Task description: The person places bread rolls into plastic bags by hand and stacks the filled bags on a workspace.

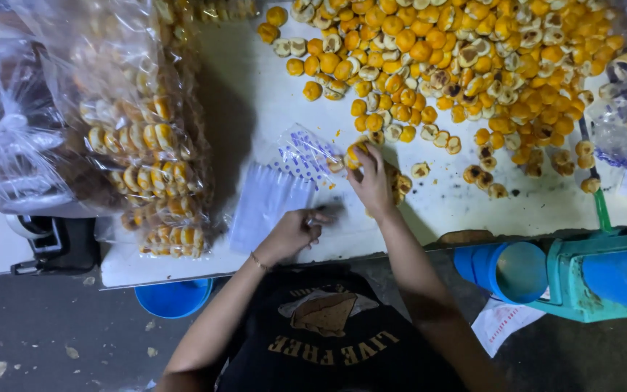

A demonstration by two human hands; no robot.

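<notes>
At the far left of the bench (pixel 270 87) sits a knotted clear plastic bag (pixel 12 138), and beside it a large clear sack (pixel 150 145) stuffed with packed rows of small yellow pastries. Just right of the sack lies a flat stack of empty small bags (pixel 263 203), clear with a pale sheen.

The left hand (pixel 293 232) rests on the bench at the right edge of that stack, fingers (pixel 313 218) curled loosely; they seem to pinch the mouth or corner of a bag, though blur makes it impossible to tell for certain what they grasp.

The right hand (pixel 371 181) reaches forward, its fingers closed on one small round pastry (pixel 353 154), held right at the opening of a dotted clear bag (pixel 306 154) that lies tilted up and to the left of the hand. The pastry touches the fingertips and sits at the bag's mouth, not yet fully inside as far as can be seen. A few more pastries lie just beside the hand's right edge.

By the look of it, the step in hand is filling a small bag piece by piece. The next move would call for sliding this pastry past the bag's lip without crushing its crust, then picking another from the loose pile (pixel 459 65) spread across the upper right of the bench.

Below right, a blue and green machine (pixel 567 272) stands at the bench's edge.
</notes>
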